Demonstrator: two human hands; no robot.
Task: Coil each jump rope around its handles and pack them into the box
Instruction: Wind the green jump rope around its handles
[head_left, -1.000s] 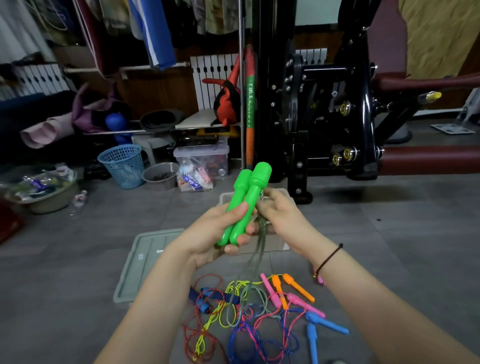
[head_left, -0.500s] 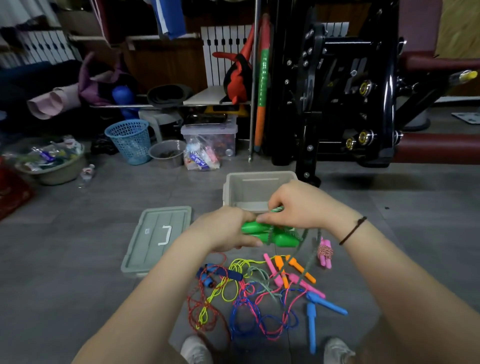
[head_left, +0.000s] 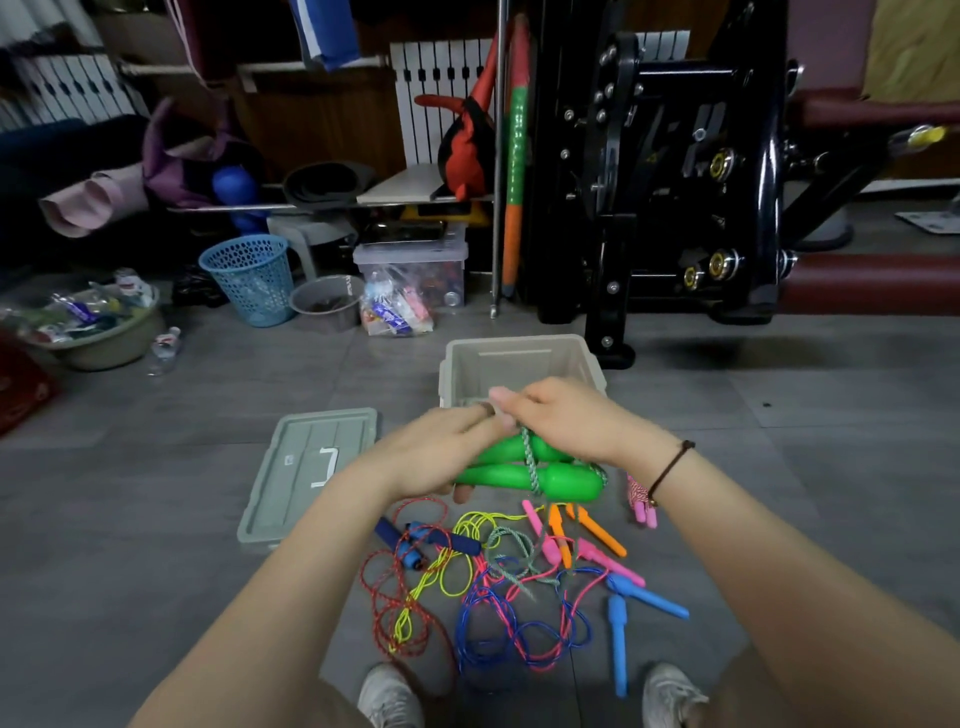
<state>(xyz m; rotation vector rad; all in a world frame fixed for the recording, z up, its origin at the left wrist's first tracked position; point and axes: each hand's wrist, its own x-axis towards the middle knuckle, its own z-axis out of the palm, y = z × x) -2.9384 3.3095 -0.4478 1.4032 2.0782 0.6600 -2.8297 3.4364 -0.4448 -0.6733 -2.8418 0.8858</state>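
Lying level, green handles (head_left: 558, 482) point right, rope (head_left: 531, 467) looped across.

Both arms reach forward. The left hand (head_left: 441, 457) grips the green handles (head_left: 550, 480); the right hand (head_left: 566, 421), just beside it, pinches the rope (head_left: 531, 465).

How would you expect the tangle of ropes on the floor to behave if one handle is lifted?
Likely floppy: the tangle of ropes lies in slack loops. Lifting a blue handle would probably drag neighbouring cords, since they interlace.
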